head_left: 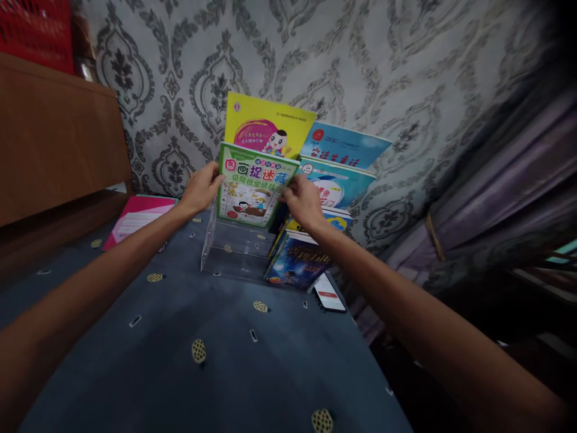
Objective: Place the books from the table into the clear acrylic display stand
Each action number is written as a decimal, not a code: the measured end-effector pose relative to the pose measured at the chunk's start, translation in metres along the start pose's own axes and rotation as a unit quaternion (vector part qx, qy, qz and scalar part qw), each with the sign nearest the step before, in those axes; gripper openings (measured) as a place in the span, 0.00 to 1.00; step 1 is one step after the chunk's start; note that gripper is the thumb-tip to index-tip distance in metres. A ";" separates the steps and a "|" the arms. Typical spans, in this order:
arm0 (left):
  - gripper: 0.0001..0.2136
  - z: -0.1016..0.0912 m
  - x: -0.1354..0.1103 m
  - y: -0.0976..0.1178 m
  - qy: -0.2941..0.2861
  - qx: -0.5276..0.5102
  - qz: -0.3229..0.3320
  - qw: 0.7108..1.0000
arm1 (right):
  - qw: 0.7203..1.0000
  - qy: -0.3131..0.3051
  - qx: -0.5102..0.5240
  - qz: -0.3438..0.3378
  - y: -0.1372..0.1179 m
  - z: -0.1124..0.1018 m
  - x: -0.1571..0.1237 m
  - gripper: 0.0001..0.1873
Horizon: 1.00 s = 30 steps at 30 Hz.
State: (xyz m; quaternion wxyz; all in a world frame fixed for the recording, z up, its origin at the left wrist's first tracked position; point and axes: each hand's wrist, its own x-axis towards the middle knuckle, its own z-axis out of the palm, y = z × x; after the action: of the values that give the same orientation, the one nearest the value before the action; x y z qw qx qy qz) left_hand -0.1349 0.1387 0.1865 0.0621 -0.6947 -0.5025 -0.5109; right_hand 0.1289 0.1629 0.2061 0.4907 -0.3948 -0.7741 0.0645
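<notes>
Green-bordered book (247, 207) upright at 12 o'clock, above the clear rack's (238, 255) front step, before the yellow book (265, 117). Left hand (201, 186) and right hand (303, 198): fingers pinch its 9 and 3 o'clock edges, probably for a level cover. Teal book (354, 186) close behind right hand. Table (225, 379) edge beyond phone (331, 294), 5 o'clock; roomier toward 6.

Home interior: patterned wallpaper (189, 54), tied purple curtain (487, 192), wooden cabinet (58, 132).

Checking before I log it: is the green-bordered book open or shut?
Shut: the green-bordered book shows one flat front cover, no pages spread, with the left hand and right hand at opposite side edges.
</notes>
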 end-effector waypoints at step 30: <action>0.09 0.008 0.043 -0.014 -0.052 0.063 -0.021 0.996 | 0.985 -0.130 -0.055 -0.097 -0.013 0.024 -0.037 0.20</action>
State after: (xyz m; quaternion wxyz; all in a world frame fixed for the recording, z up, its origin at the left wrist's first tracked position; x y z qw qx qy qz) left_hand -0.1416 0.1775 0.2103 0.0690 -0.7046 -0.5507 -0.4422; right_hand 0.1097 0.1357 0.1738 0.3675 -0.3323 -0.8683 0.0241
